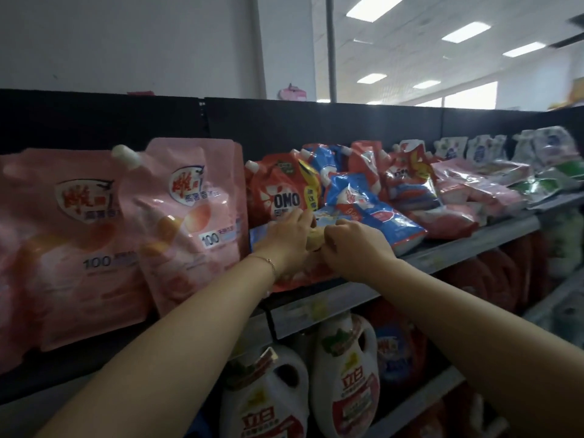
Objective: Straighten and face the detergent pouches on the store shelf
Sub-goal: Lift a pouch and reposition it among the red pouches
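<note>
Red-and-blue glossy plastic detergent pouch (297,280) lies flat at the front edge of the grey metal upper shelf (458,248), its lower end hanging slightly over the lip. Both hands are on it. The left hand (284,240) reaches forward with fingers mostly extended across the pouch; its thumb is hidden, so I cannot tell whether it grips. The right hand (354,248) has its fingers curled down onto the pouch's top, apparently pinching the film, close beside the left. A thin chain bracelet (268,260) circles the left wrist.

Just behind stands a red spouted pouch marked OMO (281,194), leaning back. To its right a blue-and-white crinkled pouch (366,213) lies tilted, touching the heap of red pouches (407,181) further right. To the left, two tall pink spouted pouches (189,222) stand upright, faces forward. Beyond the heap, pink flat packs (474,188) and white-green pouches (550,147) are blurred. Below, white handled detergent jugs (347,374) fill the lower shelf.
</note>
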The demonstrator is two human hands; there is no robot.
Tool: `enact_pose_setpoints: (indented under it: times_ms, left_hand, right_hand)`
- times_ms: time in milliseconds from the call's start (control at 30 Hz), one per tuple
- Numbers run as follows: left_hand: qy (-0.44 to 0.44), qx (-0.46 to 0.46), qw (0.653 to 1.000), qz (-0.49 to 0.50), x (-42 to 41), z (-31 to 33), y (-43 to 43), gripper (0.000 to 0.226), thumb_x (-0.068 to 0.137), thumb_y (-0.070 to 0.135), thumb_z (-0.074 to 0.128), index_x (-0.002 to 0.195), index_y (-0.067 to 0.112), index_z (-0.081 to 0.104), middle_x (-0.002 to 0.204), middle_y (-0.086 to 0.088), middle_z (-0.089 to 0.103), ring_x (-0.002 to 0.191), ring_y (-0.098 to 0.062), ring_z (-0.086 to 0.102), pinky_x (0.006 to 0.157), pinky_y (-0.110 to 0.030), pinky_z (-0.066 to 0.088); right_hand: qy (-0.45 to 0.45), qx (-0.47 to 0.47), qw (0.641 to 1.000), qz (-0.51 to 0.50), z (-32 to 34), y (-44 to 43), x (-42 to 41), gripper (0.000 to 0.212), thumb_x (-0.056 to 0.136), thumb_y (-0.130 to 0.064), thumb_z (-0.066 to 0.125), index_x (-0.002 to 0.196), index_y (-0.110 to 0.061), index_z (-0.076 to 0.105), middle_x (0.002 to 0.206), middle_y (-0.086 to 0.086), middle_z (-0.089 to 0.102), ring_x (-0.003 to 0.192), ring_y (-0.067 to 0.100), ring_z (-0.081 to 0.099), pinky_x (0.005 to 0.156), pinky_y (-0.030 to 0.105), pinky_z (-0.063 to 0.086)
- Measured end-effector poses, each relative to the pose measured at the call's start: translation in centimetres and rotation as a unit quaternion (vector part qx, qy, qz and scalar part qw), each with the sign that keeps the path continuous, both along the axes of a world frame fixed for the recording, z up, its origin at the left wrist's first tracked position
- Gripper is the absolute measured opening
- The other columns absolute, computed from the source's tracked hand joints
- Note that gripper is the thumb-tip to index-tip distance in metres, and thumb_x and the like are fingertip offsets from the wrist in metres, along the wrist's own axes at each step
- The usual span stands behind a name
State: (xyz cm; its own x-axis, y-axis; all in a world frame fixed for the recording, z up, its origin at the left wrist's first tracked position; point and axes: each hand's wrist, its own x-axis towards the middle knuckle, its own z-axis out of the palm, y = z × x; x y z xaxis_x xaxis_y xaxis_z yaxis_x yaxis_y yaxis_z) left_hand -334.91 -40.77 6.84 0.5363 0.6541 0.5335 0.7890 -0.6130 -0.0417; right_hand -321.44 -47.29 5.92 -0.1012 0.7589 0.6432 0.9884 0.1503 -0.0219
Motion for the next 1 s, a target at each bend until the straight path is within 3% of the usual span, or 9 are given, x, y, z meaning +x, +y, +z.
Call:
enact_pose_setpoints:
  times_ms: [200,300,367,433,467,600,700,833,1000]
  left_hand:
    - [0.109,0.029,0.992,-0.05,6.5,0.9,3.1,0.041,0.079,0.042,0.062,0.113,0.023,0.053,0.116,0.0,0.047,0.113,-0.02,0.044,0.096,-0.04,0.034]
    - [0.09,0.022,0.993,-0.072,7.3,0.9,3.9,0.035,0.078,0.036,0.058,0.11,0.023,0.056,0.115,0.0,0.05,0.11,-0.021,0.049,0.095,-0.039,0.04]
    - [0.02,-0.002,0.995,-0.097,7.1,1.5,4.0,0.023,0.087,0.026,0.053,0.106,0.015,0.056,0.114,-0.004,0.053,0.102,-0.021,0.053,0.086,-0.034,0.044]
    - [-0.085,-0.016,0.991,-0.101,6.3,2.4,4.1,0.008,0.092,0.017,0.048,0.09,0.013,0.054,0.098,-0.003,0.054,0.088,-0.02,0.054,0.074,-0.029,0.042]
    - [-0.143,-0.007,0.986,-0.091,5.7,2.7,4.4,0.012,0.093,0.015,0.048,0.082,0.011,0.053,0.089,-0.002,0.054,0.082,-0.02,0.054,0.069,-0.029,0.04]
    - [-0.346,-0.004,0.936,-0.069,3.0,3.3,5.8,0.025,0.093,0.004,0.048,0.069,0.012,0.048,0.069,-0.001,0.051,0.062,-0.01,0.047,0.053,-0.013,0.035]
    - [-0.471,0.029,0.88,-0.049,1.3,4.0,6.3,0.022,0.094,0.008,0.047,0.072,0.007,0.047,0.074,-0.01,0.053,0.065,-0.015,0.047,0.051,-0.015,0.033]
    - [-0.558,0.057,0.828,-0.02,-0.5,5.0,5.7,0.03,0.096,0.013,0.045,0.067,0.017,0.039,0.065,0.001,0.042,0.055,-0.007,0.035,0.045,-0.012,0.029]
    - [-0.623,0.098,0.776,0.035,-2.4,4.9,5.2,0.034,0.098,0.017,0.043,0.067,0.022,0.032,0.064,0.005,0.039,0.054,-0.003,0.033,0.048,-0.015,0.031]
  right_hand:
    - [-0.023,-0.025,0.999,-0.021,1.9,2.0,4.4,0.027,0.089,-0.032,0.047,0.097,-0.017,0.068,0.103,0.002,0.064,0.085,0.022,0.058,0.064,0.028,0.035]
    - [-0.025,0.006,1.0,-0.003,2.1,2.8,6.0,0.025,0.089,-0.032,0.048,0.096,-0.02,0.069,0.09,-0.005,0.057,0.077,0.015,0.051,0.061,0.027,0.034]
    - [-0.006,0.049,0.998,0.039,2.0,3.2,6.6,0.024,0.092,-0.031,0.048,0.103,-0.022,0.068,0.088,-0.009,0.049,0.081,0.016,0.054,0.063,0.027,0.035]
    - [-0.002,0.083,0.993,0.084,1.6,3.7,6.6,0.031,0.094,-0.031,0.049,0.122,-0.021,0.06,0.104,-0.003,0.054,0.085,0.019,0.057,0.061,0.027,0.035]
    - [0.006,0.094,0.99,0.104,1.4,3.9,6.4,0.036,0.094,-0.029,0.05,0.128,-0.018,0.054,0.114,0.001,0.054,0.082,0.02,0.056,0.058,0.026,0.033]
    - [-0.008,0.092,0.975,0.2,0.6,4.1,5.2,0.033,0.089,-0.033,0.049,0.114,-0.013,0.055,0.106,0.004,0.062,0.074,0.019,0.059,0.052,0.023,0.031]
    - [-0.077,0.012,0.958,0.275,0.4,4.5,3.8,0.029,0.088,-0.038,0.059,0.115,-0.027,0.057,0.11,-0.001,0.062,0.091,0.018,0.062,0.062,0.027,0.041]
    - [-0.165,-0.077,0.945,0.273,0.1,5.2,-0.1,0.045,0.089,-0.054,0.055,0.124,-0.025,0.057,0.12,-0.004,0.057,0.104,0.016,0.058,0.075,0.035,0.051]
    - [-0.219,-0.076,0.923,0.307,-0.9,5.2,-3.0,0.053,0.092,-0.061,0.043,0.124,-0.024,0.061,0.119,0.0,0.055,0.098,0.022,0.059,0.07,0.035,0.05]
